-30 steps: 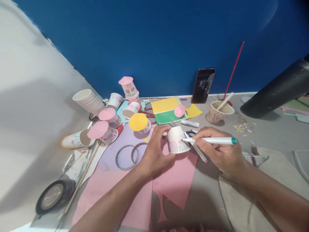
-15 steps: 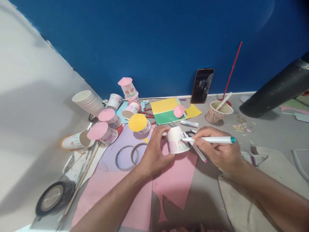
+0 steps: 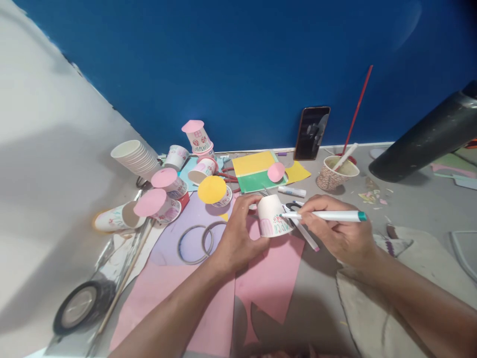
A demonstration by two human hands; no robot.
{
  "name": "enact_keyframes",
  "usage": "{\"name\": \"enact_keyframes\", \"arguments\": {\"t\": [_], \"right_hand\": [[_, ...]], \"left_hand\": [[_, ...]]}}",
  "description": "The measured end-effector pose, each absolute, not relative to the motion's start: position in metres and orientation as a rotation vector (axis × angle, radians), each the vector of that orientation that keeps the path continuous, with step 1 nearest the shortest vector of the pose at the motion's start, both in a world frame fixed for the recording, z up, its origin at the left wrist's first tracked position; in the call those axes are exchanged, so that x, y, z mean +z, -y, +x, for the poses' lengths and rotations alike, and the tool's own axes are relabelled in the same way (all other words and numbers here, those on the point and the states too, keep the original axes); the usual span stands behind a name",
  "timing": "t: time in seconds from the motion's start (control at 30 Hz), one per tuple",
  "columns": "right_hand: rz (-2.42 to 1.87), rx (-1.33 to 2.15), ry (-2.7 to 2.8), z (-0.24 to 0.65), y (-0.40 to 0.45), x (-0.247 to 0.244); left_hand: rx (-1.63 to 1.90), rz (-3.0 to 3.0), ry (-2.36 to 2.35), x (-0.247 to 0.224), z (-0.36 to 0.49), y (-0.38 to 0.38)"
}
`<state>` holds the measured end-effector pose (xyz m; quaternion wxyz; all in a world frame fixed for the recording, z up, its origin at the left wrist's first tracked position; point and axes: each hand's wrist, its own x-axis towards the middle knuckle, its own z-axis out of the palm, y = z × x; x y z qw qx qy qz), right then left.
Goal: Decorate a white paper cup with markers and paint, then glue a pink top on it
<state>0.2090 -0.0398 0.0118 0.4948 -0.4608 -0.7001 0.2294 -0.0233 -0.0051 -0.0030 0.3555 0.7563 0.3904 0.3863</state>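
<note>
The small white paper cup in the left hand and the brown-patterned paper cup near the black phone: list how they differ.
The small white paper cup is held mouth-down in the left hand; the brown-patterned paper cup stands mouth-up, unheld.
The white cup has pink and green markings toward its rim; the brown-patterned cup has an all-over print.
The brown-patterned cup has a white stick in it; the white cup's inside is hidden.
Both taper toward the base.
</note>
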Motion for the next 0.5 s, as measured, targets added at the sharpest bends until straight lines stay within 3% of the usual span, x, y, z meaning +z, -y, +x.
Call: {"name": "enact_keyframes", "arguments": {"t": [0.5], "right_hand": [[-1.119,0.539,1.693,0.2078,0.0432,0.0158]], "left_hand": [[1.014,1.868,-0.981,-0.0017,-0.0231,0.0035]]}}
